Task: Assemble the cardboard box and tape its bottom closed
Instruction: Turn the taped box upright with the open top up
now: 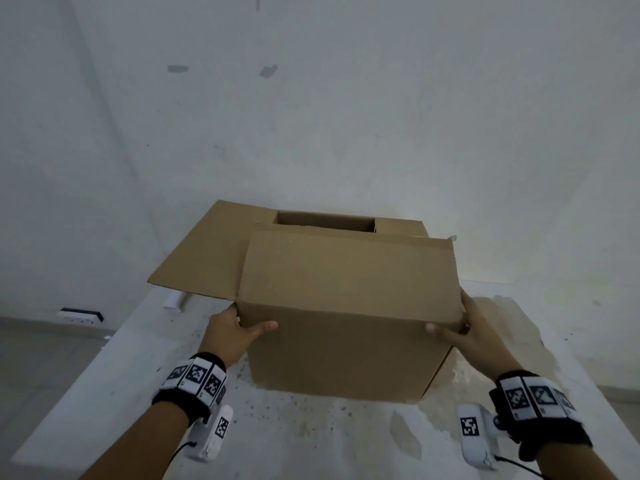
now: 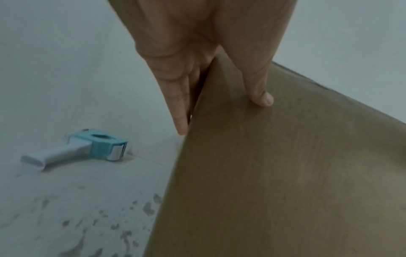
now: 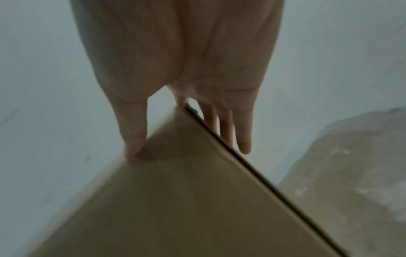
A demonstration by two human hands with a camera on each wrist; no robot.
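On the stained white table (image 1: pixel 104 368), seen from the head, stands the cardboard box (image 1: pixel 346 306), top flaps partly folded, left flap out sideways. The left hand (image 1: pixel 232 332) and right hand (image 1: pixel 467 332) clasp its near upper corners, thumbs on the front face. At the left wrist, a tape dispenser (image 2: pixel 77 150) lies beside the box. At the right wrist, fingers (image 3: pixel 243 135) straddle the box's corner.
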